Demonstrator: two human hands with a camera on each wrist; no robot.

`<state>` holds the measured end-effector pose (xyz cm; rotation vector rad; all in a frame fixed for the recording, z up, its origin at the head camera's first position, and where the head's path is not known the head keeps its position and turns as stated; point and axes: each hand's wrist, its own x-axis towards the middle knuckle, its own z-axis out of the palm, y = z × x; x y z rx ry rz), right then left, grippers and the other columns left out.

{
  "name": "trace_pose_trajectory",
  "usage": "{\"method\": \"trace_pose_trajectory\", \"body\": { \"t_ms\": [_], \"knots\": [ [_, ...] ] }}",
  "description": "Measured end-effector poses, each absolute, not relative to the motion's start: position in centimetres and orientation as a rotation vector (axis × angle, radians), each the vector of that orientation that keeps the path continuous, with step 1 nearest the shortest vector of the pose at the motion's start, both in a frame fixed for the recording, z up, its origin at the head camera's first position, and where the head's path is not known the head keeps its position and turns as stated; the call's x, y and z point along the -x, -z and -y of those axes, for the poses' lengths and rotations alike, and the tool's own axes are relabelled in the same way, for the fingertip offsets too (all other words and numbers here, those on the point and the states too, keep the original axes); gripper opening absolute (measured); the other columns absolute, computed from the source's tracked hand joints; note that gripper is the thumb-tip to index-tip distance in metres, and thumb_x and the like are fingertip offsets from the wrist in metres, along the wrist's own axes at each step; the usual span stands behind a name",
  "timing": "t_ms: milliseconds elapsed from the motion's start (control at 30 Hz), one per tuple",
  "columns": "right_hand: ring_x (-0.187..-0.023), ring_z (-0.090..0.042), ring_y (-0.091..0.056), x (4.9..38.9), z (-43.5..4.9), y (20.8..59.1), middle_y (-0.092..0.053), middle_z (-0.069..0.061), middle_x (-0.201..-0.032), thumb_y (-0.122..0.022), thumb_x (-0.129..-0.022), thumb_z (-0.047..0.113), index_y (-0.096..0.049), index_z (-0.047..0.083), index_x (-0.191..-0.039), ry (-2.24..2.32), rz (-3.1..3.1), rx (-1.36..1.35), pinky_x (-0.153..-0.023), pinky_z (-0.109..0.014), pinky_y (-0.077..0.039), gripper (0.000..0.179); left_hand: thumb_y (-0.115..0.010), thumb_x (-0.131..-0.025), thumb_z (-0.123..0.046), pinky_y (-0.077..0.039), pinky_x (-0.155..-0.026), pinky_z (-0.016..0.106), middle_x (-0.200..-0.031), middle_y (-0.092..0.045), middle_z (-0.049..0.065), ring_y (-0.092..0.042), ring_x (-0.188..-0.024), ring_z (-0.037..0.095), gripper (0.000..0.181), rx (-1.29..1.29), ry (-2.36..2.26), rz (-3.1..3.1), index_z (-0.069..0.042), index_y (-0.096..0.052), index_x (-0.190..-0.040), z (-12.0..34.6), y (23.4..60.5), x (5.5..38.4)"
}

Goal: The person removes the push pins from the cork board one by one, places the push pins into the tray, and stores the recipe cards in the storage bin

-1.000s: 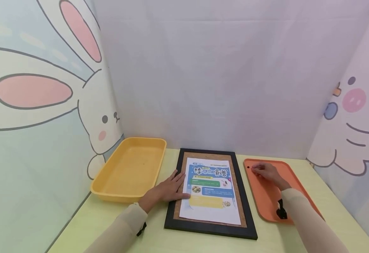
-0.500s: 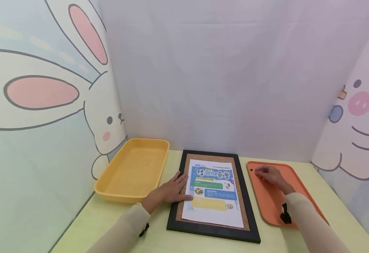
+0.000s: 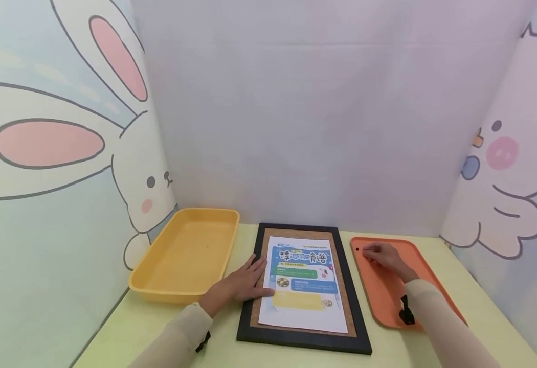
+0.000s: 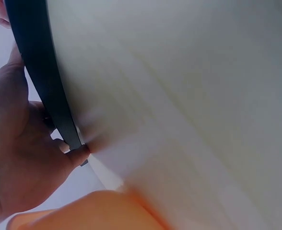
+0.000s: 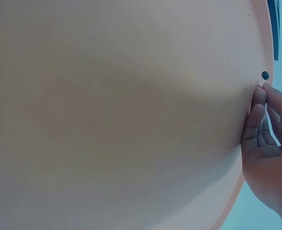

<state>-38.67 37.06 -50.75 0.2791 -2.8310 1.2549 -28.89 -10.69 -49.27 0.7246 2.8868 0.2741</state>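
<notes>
My left hand [image 3: 244, 283] lies spread over the left edge of a black-framed cork board [image 3: 305, 343], its thumb and fingertips on a printed paper sheet [image 3: 303, 319]. The sheet lies on the cork and carries blue, green and yellow print. In the left wrist view the fingers [image 4: 33, 139] show beside the dark frame. At the far left corner of an orange tray [image 3: 385, 306], my right hand [image 3: 385, 258] pinches a tiny thing between thumb and fingertips; its kind is too small to make out. A small black dot [image 5: 265, 75] sits on the tray beside those fingertips.
A deep yellow tray [image 3: 190, 255] stands left of the board, near the left wall. Behind the table hangs a pale cloth wall [image 3: 296, 128], and printed cartoon walls close off both sides. The orange tray lies just right of the board.
The head view has shifted slightly. Both hands keep nearly the same place, the left on the board and sheet, the right at the tray's corner.
</notes>
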Motion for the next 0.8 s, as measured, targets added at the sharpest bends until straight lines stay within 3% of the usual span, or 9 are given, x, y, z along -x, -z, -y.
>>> {"method": "trace_pose_trajectory", "body": {
  "t_ms": [233,567,800],
  "knots": [
    [-0.073,-0.019,-0.061,39.21,-36.36,50.38,-0.071,-0.013,-0.091,-0.068,-0.103,0.018,-0.069,-0.008,-0.119,-1.242,2.827,-0.283,-0.063,-0.028,-0.052,0.030,-0.048,-0.094,-0.079,-0.027,-0.123,0.055,-0.174,-0.017,0.009,-0.006,-0.160,0.037,0.105,-0.735,-0.284,-2.890,-0.008,-0.022,-0.166,11.32,48.77,29.13],
    [-0.082,-0.021,-0.070,38.51,-37.03,49.89,-0.072,-0.025,-0.107,-0.065,-0.105,0.016,-0.064,-0.012,-0.125,-1.384,2.835,-0.252,-0.070,-0.029,-0.059,0.034,-0.050,-0.095,-0.076,-0.026,-0.123,0.055,-0.174,-0.016,0.010,-0.006,-0.160,0.037,0.103,-0.750,-0.264,-2.871,-0.007,-0.022,-0.166,10.98,48.48,28.98],
    [-0.079,-0.021,-0.069,38.31,-37.25,49.70,-0.073,-0.023,-0.104,-0.064,-0.105,0.014,-0.064,-0.013,-0.124,-1.384,2.834,-0.281,-0.068,-0.030,-0.059,0.034,-0.049,-0.095,-0.078,-0.026,-0.123,0.054,-0.174,-0.015,0.010,-0.005,-0.160,0.037,0.104,-0.732,-0.269,-2.867,-0.008,-0.021,-0.166,10.85,48.83,29.05]
  ]
}}
